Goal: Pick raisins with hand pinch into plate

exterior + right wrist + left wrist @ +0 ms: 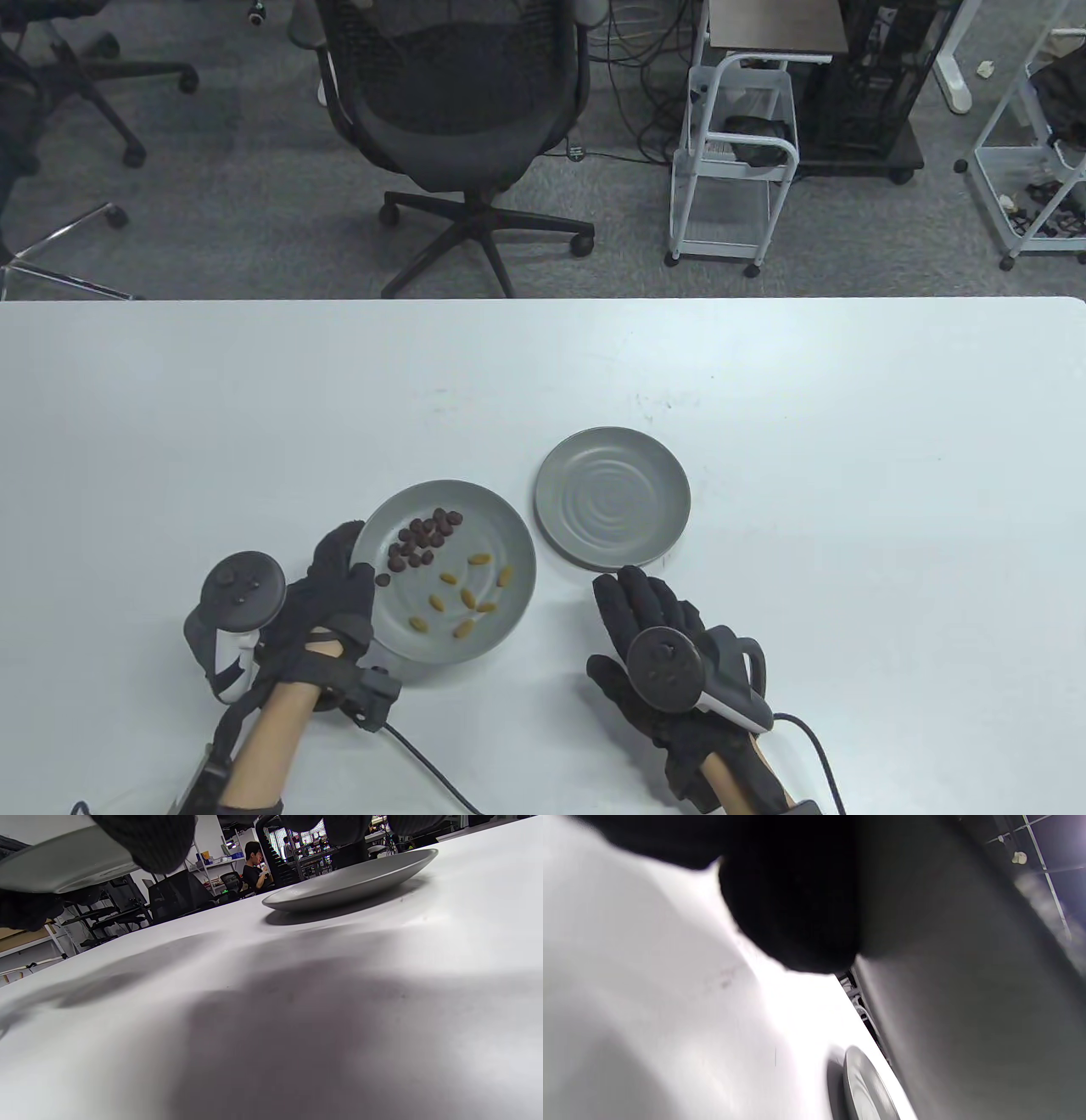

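Nearest, the right hand [653,662] lies flat on the table [848,509], fingers spread, holding nothing. Left hand [331,594] grips the rim of the lifted plate [501,526] carrying dark raisins [422,536] and yellow ones [467,598]. Farther off sits the second plate [612,497].

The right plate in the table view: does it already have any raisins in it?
No. The right plate shows only bare grey rings; all raisins lie in the left plate.
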Demonstrator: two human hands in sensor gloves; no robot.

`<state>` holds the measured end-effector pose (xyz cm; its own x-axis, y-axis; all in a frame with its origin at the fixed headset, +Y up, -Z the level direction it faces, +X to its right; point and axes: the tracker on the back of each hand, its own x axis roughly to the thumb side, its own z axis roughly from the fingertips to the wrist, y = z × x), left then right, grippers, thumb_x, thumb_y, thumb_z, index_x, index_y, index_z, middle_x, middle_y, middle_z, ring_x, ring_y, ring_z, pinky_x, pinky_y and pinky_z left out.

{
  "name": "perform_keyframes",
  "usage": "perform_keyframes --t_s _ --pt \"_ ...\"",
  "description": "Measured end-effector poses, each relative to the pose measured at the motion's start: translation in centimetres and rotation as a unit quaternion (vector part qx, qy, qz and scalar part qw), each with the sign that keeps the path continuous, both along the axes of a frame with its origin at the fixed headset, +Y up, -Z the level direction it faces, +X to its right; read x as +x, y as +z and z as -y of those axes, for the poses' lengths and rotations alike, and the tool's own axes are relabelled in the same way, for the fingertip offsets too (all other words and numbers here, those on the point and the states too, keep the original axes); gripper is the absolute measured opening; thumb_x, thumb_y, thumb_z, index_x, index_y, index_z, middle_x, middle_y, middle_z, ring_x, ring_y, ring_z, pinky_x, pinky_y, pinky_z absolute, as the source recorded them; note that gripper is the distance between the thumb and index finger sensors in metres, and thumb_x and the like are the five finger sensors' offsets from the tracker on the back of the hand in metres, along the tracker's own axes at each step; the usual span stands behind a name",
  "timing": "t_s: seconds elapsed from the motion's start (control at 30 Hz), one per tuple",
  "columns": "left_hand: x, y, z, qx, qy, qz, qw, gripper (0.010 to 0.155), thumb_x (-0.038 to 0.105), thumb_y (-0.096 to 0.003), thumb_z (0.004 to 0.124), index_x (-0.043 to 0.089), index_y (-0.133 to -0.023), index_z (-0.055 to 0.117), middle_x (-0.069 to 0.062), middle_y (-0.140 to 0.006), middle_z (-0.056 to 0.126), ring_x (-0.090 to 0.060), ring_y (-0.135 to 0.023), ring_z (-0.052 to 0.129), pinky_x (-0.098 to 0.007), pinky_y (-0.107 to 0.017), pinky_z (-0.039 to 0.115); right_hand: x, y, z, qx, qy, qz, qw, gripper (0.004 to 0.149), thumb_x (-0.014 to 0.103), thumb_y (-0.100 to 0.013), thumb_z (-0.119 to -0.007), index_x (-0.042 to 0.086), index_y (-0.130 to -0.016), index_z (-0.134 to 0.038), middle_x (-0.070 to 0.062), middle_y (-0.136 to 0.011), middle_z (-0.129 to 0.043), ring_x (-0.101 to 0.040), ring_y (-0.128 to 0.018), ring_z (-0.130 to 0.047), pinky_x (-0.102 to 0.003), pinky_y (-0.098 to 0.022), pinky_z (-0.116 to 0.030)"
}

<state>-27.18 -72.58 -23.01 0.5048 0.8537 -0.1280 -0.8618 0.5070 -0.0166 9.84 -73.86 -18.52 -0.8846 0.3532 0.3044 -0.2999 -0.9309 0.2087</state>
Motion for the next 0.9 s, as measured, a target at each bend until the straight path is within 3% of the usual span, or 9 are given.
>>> perform_keyframes --t_s 0.17,0.3,0.4,0.53,0.7,0.9 --pt "1.2 0.5 0.5 0.009 -0.002 0.024 1.0 0.061 0.033 -0.0476 0.071 0.016 -0.105 0.058 -0.009 -0.076 0.092 -0.014 -0.017 0.108 -0.028 -0.004 0.093 0.1 0.0 -0.2 0.015 0.005 0.014 1.0 0.084 0.051 -0.055 -0.068 0.016 -0.117 -0.024 -0.021 -0.121 -0.029 -0.052 -0.107 -0.045 -0.071 -0.071 -0.048" --pt "1.2 0.4 0.9 0.008 -0.001 0.036 0.999 0.061 0.033 -0.0476 0.071 0.016 -0.104 0.058 -0.01 -0.076 0.092 -0.015 -0.016 0.108 -0.029 -0.004 0.093 0.0 0.3 -1.6 0.064 0.015 0.052 0.996 0.082 0.049 -0.055 -0.069 0.014 -0.117 -0.029 -0.024 -0.115 -0.05 -0.05 -0.097 -0.068 -0.069 -0.066 -0.059" --pt "1.3 0.4 1.4 0.005 0.003 0.044 0.999 0.06 0.032 -0.0474 0.072 0.016 -0.104 0.06 -0.011 -0.075 0.092 -0.017 -0.017 0.107 -0.031 -0.005 0.092 -1.1 0.5 -3.8 0.131 0.004 0.053 0.99 0.071 0.046 -0.054 -0.072 0.014 -0.115 -0.051 -0.02 -0.106 -0.067 -0.045 -0.083 -0.08 -0.065 -0.063 -0.067" --pt "1.4 0.5 1.6 -0.001 0.001 0.054 0.999 0.059 0.033 -0.0474 0.072 0.015 -0.103 0.061 -0.011 -0.075 0.092 -0.017 -0.016 0.107 -0.031 -0.005 0.092 -4.3 0.0 -6.3 0.189 0.051 0.001 0.981 0.055 0.043 -0.052 -0.077 0.018 -0.101 -0.074 -0.012 -0.089 -0.08 -0.033 -0.063 -0.088 -0.058 -0.059 -0.075" --pt "1.6 0.6 1.7 0.003 0.007 0.055 0.998 0.059 0.033 -0.0473 0.072 0.015 -0.103 0.061 -0.011 -0.075 0.093 -0.017 -0.016 0.107 -0.031 -0.005 0.092 -8.4 -2.2 -7.3 0.147 0.108 -0.048 0.982 0.047 0.041 -0.051 -0.081 0.018 -0.092 -0.083 -0.009 -0.078 -0.087 -0.028 -0.053 -0.091 -0.055 -0.054 -0.08" --pt "1.3 0.5 1.8 0.0 0.019 0.054 0.998 0.06 0.032 -0.0475 0.071 0.016 -0.104 0.06 -0.011 -0.075 0.092 -0.017 -0.017 0.107 -0.031 -0.005 0.092 -11.1 -4.5 -8.0 0.091 0.149 -0.079 0.981 0.049 0.039 -0.05 -0.085 0.018 -0.094 -0.082 -0.01 -0.08 -0.086 -0.029 -0.055 -0.091 -0.055 -0.055 -0.079"
